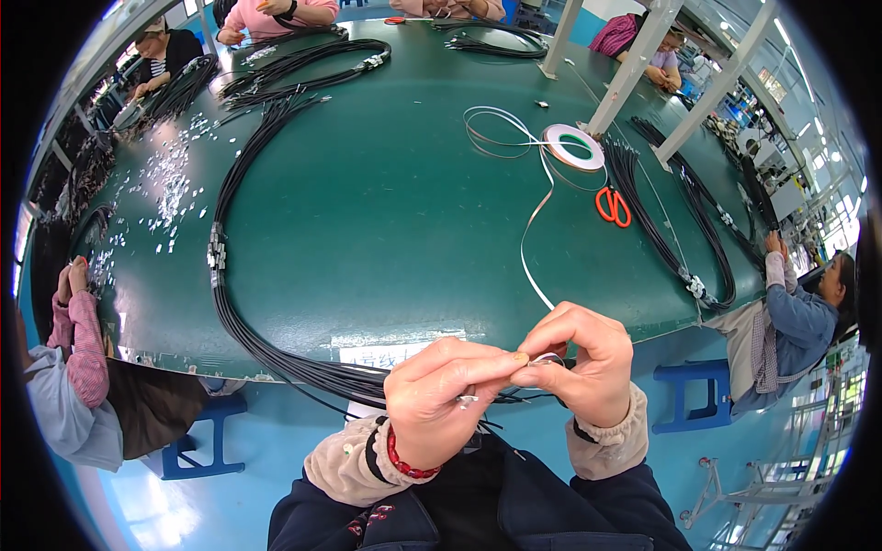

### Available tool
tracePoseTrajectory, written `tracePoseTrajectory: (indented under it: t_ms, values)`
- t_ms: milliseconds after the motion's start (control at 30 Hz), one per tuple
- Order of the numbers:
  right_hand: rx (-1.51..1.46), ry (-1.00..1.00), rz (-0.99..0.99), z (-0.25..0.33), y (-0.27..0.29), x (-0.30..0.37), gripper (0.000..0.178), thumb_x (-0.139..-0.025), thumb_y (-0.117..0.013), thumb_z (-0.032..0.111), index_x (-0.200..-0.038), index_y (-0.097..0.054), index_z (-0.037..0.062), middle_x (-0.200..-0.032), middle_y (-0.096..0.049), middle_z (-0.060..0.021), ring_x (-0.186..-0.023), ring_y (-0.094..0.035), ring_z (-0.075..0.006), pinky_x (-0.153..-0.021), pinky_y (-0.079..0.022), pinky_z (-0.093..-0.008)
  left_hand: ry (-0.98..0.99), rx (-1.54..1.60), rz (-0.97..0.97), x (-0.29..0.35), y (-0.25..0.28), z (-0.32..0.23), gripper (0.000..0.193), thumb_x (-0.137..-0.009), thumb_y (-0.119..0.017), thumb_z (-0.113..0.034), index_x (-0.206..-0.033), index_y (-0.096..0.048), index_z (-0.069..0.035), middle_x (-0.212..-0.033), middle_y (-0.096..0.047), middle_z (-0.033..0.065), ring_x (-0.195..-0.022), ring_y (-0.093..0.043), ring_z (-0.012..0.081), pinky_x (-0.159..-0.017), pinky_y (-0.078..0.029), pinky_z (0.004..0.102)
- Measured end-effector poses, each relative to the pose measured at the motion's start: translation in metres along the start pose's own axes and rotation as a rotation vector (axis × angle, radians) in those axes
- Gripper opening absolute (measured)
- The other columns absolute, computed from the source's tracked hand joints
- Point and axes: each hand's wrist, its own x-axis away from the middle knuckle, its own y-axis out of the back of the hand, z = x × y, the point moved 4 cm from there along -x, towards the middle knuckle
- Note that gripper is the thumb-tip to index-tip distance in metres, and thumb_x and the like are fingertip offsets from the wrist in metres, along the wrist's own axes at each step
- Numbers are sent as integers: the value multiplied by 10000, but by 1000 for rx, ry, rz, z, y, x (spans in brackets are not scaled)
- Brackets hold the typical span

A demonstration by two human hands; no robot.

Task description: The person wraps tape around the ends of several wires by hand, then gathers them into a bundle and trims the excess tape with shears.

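Observation:
My left hand [436,395] and my right hand [583,363] meet at their fingertips above the table's near edge. A narrow white tape strip [525,253] runs from a tape roll [554,145] down to my right hand, whose thumb and finger pinch a looped bit of it. The left fingers are pinched together against the right thumb; what they hold is hidden. A small whitish piece [468,400] shows beside the left palm. Beneath the left hand passes a long curved bundle of black cables [253,335], with dark cable ends poking out below both hands.
Orange-handled scissors [616,209] lie by the roll on the green table [395,193]. More cable bundles [707,220] lie right and at the back. White scraps [170,184] are scattered left. Metal posts [634,73] rise at the right. Several people work around the table; blue stools [694,395] stand beside it.

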Motion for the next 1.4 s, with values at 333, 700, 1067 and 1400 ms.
tracePoseTrajectory:
  t_ms: [333,700,1067,1400]
  values:
    - [10,173,-13,6,-1,3,155,-682,-744,26,-777,-621,19,-693,-634,-73,-595,-574,-141,-501,-419,-233,43,134,-55,4,1,0,269,-688,-676,128,-904,-614,-21,-781,-666,102,-651,-630,167,-529,-476,240]
    - [157,235,-25,13,4,2,153,-676,-746,29,-763,-621,38,-683,-649,-60,-600,-587,-149,-518,-427,-240,44,118,-43,0,-1,-7,267,-696,-661,140,-914,-627,-11,-811,-651,115,-701,-637,173,-570,-500,240]
    - [268,307,-90,14,7,5,180,-650,-775,75,-721,-610,81,-651,-631,-17,-537,-544,-133,-513,-372,-253,229,176,-28,3,-6,-1,175,-752,-657,64,-915,-645,-1,-789,-596,78,-644,-555,125,-536,-422,218]
    - [297,374,-113,13,4,3,175,-641,-771,82,-720,-615,91,-640,-613,-3,-554,-527,-132,-537,-366,-258,360,300,-25,8,-4,0,142,-784,-632,51,-924,-641,25,-769,-546,49,-636,-516,87,-533,-397,209]
